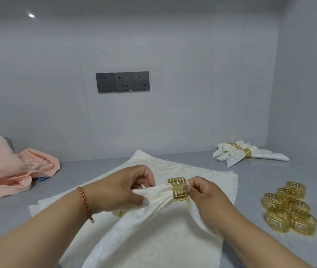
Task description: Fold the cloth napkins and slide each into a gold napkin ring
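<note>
A cream cloth napkin (153,211) is gathered into a narrow bunch that passes through a gold cut-out napkin ring (179,188). My left hand (121,188) grips the bunched end of the napkin to the left of the ring. My right hand (206,198) pinches the ring at its right side. The napkin's wide end hangs toward me over flat cream napkins (208,176) spread on the grey counter (254,182). Several loose gold rings (289,207) lie in a cluster at the right. Ringed napkins (244,152) lie at the back right.
A pink towel (8,167) is heaped at the left against the wall, with a small blue object (41,179) at its edge. Three dark wall sockets (122,81) sit above the counter. Grey walls close in the back and right side.
</note>
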Demonstrator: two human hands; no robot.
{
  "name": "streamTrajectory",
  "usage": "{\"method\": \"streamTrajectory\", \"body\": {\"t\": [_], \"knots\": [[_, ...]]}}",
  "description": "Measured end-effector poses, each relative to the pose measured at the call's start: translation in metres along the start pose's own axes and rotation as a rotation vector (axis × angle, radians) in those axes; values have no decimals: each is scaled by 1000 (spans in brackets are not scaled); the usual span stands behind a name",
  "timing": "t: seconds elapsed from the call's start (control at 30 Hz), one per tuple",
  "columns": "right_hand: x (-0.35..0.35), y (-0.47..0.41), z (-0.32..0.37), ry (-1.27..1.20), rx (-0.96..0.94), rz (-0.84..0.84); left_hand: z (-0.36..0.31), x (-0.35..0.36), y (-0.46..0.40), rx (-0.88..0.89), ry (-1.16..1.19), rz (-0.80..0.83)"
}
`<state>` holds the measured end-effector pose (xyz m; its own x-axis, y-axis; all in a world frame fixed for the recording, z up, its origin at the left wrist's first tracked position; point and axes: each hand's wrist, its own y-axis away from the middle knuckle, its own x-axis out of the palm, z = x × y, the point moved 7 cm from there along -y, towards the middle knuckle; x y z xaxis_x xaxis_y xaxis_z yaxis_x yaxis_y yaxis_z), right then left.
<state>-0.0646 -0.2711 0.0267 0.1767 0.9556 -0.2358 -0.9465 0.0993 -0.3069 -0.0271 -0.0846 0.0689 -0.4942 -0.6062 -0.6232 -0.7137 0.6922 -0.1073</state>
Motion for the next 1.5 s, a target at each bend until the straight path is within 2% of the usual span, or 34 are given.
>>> {"method": "streamTrajectory", "body": {"t": [0.1, 0.2, 0.4, 0.63, 0.93, 1.1, 1.23, 1.3, 1.4, 1.5], "knots": [[8, -2, -3, -55, 31, 33, -2, 8, -6, -121, 12, 107], [17, -2, -4, -158, 48, 73, -10, 17, -16, -192, 22, 93], [9, -3, -2, -19, 13, 17, -14, 26, -30, -179, -67, 3], [-15, -8, -4, -42, 24, -60, -16, 15, -21, -203, -81, -47], [-29, -6, -5, -38, 31, -117, -7, 16, -13, -210, 78, 16], [-25, -6, -7, -154, 91, 12, 2, 12, -9, -207, 174, 9], [-14, -9, 1, -64, 103, 158, 1, 13, -11, -215, 187, 9], [-14, -13, 6, -91, 78, 121, -2, 15, -12, -209, 182, 22], [-16, -18, 8, -288, 33, 17, -6, 13, -13, -199, 174, -6], [-15, -18, 9, -257, -20, -72, -7, 10, -12, -192, 184, -38]]}}
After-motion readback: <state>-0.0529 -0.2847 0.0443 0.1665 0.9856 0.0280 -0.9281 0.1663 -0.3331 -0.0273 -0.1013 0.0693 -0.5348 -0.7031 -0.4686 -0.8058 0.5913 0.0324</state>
